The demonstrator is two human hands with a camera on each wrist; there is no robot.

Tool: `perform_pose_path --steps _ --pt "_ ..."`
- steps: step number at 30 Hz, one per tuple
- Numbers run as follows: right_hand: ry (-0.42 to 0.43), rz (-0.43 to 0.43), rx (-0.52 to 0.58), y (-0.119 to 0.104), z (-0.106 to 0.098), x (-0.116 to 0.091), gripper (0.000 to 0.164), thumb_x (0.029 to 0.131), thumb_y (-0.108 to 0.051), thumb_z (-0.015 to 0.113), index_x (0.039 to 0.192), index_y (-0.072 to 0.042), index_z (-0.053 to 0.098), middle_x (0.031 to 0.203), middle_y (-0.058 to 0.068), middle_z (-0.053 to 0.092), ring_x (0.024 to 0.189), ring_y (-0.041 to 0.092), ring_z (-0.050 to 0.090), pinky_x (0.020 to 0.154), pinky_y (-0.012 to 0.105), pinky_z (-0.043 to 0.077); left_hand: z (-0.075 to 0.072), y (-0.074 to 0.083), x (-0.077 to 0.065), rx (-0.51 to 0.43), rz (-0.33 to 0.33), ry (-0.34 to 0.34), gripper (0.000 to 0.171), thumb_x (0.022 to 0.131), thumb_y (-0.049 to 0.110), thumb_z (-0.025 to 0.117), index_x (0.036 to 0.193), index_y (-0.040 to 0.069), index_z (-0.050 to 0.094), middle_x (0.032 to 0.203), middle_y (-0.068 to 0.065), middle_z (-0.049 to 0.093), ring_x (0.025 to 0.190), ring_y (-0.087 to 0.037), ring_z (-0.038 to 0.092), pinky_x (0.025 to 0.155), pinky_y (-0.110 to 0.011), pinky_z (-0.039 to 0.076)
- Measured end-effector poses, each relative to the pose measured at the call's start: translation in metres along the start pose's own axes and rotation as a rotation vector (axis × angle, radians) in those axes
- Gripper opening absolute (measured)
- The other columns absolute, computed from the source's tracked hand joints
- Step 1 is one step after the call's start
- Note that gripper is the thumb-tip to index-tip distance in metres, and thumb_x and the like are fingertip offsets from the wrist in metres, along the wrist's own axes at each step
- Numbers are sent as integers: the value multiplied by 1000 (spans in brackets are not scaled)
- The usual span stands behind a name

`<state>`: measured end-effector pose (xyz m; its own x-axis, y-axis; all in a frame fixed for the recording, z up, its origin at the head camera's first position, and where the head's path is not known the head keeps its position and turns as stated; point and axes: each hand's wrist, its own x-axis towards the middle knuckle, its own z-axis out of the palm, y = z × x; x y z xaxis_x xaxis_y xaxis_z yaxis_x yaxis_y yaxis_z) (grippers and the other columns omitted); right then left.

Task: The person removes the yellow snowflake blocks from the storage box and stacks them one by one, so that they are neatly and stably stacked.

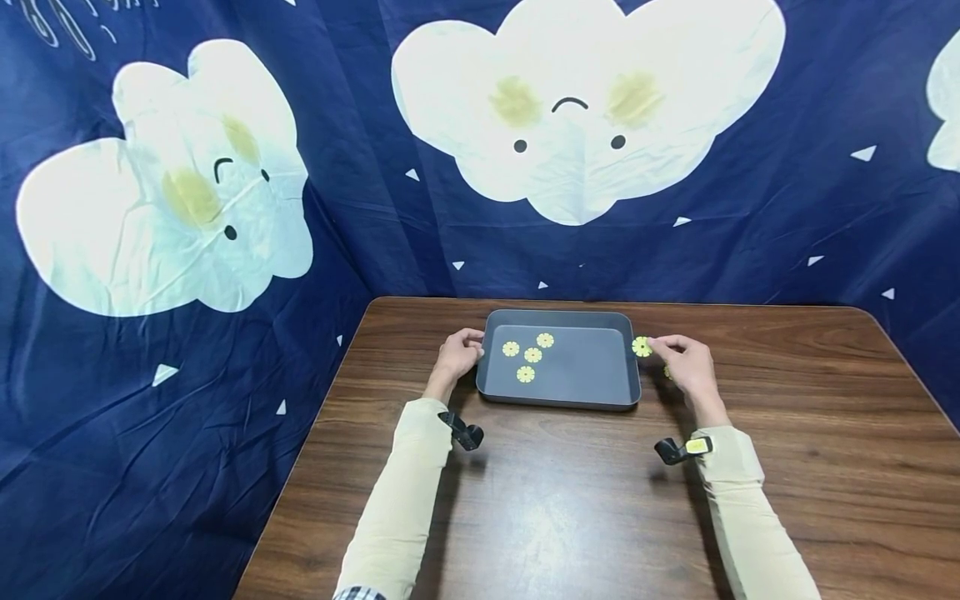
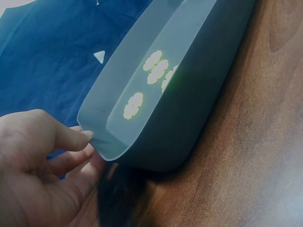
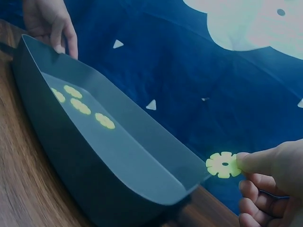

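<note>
A dark grey rectangular tray (image 1: 592, 367) lies on the table with several yellow flower-shaped discs (image 1: 532, 355) in its left half. My left hand (image 1: 459, 354) pinches the tray's left rim, the thumb (image 2: 86, 135) over the edge and the fingers outside. At the right end, my right hand (image 1: 688, 363) holds another yellow notched disc (image 3: 224, 164) by its edge between thumb and fingers. This disc has a small hole in its middle and hangs right by the tray's right rim. Partly hidden behind the right hand, one more yellow piece (image 1: 667, 372) shows on the table.
The brown wood-grain table (image 1: 540, 517) ends at the back against a blue cloth (image 1: 360, 167) printed with white clouds. Black wrist cameras (image 1: 459, 431) are strapped over both pale sleeves, close above the table.
</note>
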<state>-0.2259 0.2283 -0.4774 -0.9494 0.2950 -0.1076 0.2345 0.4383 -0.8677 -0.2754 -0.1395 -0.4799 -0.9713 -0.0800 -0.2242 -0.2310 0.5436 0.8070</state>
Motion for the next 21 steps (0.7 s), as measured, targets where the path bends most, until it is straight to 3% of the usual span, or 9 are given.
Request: perform_pose_path --steps 16,21 --pt "60 66 -27 27 -17 5 49 92 -42 58 115 1 65 123 20 60 106 24 52 76 24 39 1 -1 1 9 -3 5 37 90 4 58 126 12 60 110 -9 66 103 -24 61 88 -34 50" --pt "72 92 -35 37 -22 5 51 91 -43 59 114 2 66 122 21 61 106 25 52 76 23 37 1 -1 1 4 -2 -1 37 91 4 57 127 12 60 110 -9 66 103 -23 61 88 -35 50"
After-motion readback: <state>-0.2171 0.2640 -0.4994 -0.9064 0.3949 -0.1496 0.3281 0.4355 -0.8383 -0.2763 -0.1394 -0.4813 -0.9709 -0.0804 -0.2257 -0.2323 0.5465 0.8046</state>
